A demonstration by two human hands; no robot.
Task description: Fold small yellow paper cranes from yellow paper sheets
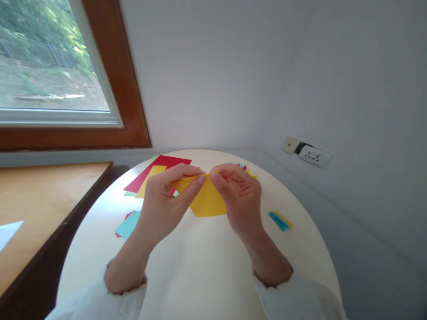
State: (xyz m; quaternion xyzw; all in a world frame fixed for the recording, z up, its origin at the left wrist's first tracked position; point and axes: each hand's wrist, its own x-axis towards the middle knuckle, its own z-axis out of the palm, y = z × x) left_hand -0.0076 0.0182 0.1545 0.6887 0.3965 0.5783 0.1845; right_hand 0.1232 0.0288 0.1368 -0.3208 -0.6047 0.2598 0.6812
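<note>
A yellow sheet of paper is held up over the round white table, its top edge pinched between both hands. My left hand grips the edge with thumb and fingers, left of the middle. Close beside it, my right hand pinches the same edge, fingers curled behind the thumb. The thumb tips are nearly together. The sheet's lower part hangs down between the palms, and its right side is partly hidden by my right hand.
Red paper and a yellow sheet lie at the back left. Light blue paper lies nearer. Blue strips rest at the right. Small colourful pieces sit behind my right hand. A wooden surface stands left.
</note>
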